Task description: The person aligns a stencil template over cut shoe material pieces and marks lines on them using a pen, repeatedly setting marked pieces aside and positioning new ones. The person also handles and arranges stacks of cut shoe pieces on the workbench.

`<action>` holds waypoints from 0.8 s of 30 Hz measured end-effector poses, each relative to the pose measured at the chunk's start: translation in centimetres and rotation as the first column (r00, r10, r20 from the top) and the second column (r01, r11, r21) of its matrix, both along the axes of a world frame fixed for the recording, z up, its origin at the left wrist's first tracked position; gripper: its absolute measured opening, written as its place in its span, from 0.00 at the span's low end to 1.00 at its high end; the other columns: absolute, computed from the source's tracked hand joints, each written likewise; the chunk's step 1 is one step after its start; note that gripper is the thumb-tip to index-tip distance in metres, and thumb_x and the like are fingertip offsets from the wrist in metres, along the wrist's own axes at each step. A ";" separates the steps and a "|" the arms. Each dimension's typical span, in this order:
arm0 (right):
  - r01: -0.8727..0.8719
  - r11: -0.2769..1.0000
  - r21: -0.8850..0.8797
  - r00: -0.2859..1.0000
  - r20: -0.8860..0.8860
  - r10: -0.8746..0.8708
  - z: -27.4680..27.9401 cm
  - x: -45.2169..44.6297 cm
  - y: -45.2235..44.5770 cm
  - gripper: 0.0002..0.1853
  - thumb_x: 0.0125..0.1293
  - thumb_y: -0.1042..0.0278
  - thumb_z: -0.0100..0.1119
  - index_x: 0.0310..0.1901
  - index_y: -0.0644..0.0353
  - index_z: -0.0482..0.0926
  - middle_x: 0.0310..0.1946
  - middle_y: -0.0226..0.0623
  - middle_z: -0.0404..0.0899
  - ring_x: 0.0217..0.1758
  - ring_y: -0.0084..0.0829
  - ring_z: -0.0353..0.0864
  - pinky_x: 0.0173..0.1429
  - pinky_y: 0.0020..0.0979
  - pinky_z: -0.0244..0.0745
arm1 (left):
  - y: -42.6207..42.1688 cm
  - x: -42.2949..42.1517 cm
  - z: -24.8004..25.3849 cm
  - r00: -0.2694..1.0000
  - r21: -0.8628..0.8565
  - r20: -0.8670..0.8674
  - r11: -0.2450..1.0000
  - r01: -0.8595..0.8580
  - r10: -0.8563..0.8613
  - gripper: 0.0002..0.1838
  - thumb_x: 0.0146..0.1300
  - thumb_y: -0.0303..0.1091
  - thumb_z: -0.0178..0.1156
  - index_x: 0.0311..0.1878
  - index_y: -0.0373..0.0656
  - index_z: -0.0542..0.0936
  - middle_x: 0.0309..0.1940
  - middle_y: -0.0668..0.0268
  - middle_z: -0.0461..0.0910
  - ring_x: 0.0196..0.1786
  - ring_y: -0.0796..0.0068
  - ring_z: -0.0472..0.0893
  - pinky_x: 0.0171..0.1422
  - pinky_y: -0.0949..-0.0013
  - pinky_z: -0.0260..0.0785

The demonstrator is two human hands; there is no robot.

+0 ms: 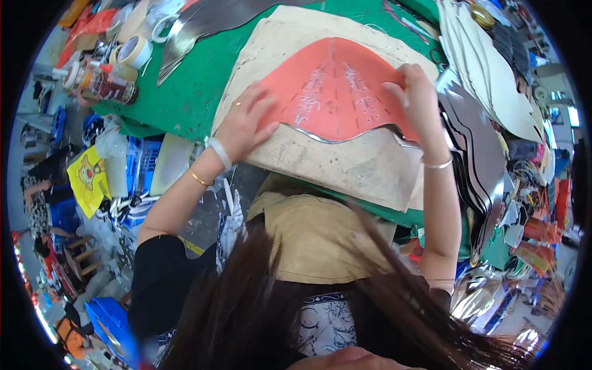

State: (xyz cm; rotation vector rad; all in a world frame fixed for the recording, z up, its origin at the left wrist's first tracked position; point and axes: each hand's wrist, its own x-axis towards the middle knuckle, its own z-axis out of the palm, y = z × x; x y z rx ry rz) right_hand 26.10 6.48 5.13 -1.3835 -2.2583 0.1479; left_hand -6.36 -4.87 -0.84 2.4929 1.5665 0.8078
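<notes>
A red-orange template with small slots and pale marks [332, 92] lies on a beige board [345, 163] in the middle. A dark, shiny edge shows along the template's lower rim. My left hand [246, 120], with a ring on one finger, rests at the template's left end, its fingers spread over the edge. At the upper right edge of the template is my right hand [416, 95], fingers bent and thumb apart from them, touching the template.
The green table [185, 92] bears tape rolls [134, 51] and a jar [114, 88] at the left. Dark sheets [475, 142] and pale sheets [487, 68] lie at the right. A dark shiny piece [209, 21] is at the back. People are at the far left.
</notes>
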 end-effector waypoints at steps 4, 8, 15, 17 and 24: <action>0.049 0.989 0.138 0.982 -0.189 -0.022 4.4 0.0 -6.6 0.08 0.60 0.67 0.63 0.36 0.59 0.76 0.28 0.38 0.75 0.29 0.44 0.77 0.33 0.36 0.71 | 0.2 -0.9 0.0 0.623 -0.190 0.775 0.980 0.065 0.109 0.28 0.64 0.34 0.58 0.66 0.38 0.64 0.65 0.53 0.63 0.68 0.57 0.66 0.71 0.59 0.59; 0.282 0.944 -0.169 0.810 -0.486 -0.329 10.4 7.8 -11.9 0.09 0.60 0.67 0.63 0.36 0.64 0.82 0.28 0.30 0.82 0.30 0.19 0.76 0.36 0.20 0.70 | 0.5 -2.1 4.4 0.334 -0.468 0.877 0.775 0.425 0.346 0.26 0.69 0.30 0.51 0.69 0.36 0.61 0.61 0.53 0.69 0.63 0.63 0.72 0.68 0.63 0.62; 0.517 0.772 -0.369 0.480 -0.622 -0.619 5.9 36.8 -14.7 0.11 0.67 0.64 0.59 0.40 0.65 0.81 0.32 0.26 0.81 0.35 0.15 0.76 0.41 0.17 0.68 | 2.7 -1.3 2.7 0.683 -0.497 0.696 0.835 0.236 0.222 0.25 0.70 0.30 0.51 0.69 0.37 0.62 0.58 0.55 0.73 0.60 0.66 0.74 0.65 0.69 0.65; 0.727 0.668 -0.158 0.631 -0.229 -0.741 2.0 42.8 -15.1 0.14 0.65 0.61 0.59 0.38 0.67 0.81 0.30 0.34 0.83 0.32 0.26 0.79 0.40 0.27 0.72 | 3.3 -0.9 2.1 0.692 -0.485 0.692 0.843 0.235 0.205 0.25 0.69 0.26 0.51 0.68 0.35 0.63 0.57 0.56 0.74 0.60 0.68 0.74 0.66 0.69 0.64; 0.708 0.538 0.457 0.655 -0.142 -0.742 1.2 41.3 -14.0 0.15 0.67 0.59 0.53 0.43 0.62 0.81 0.35 0.46 0.83 0.37 0.41 0.82 0.43 0.41 0.74 | 2.9 -1.6 2.0 0.660 -0.447 0.715 0.877 0.178 0.230 0.25 0.68 0.23 0.52 0.67 0.34 0.64 0.57 0.57 0.73 0.60 0.68 0.74 0.66 0.70 0.64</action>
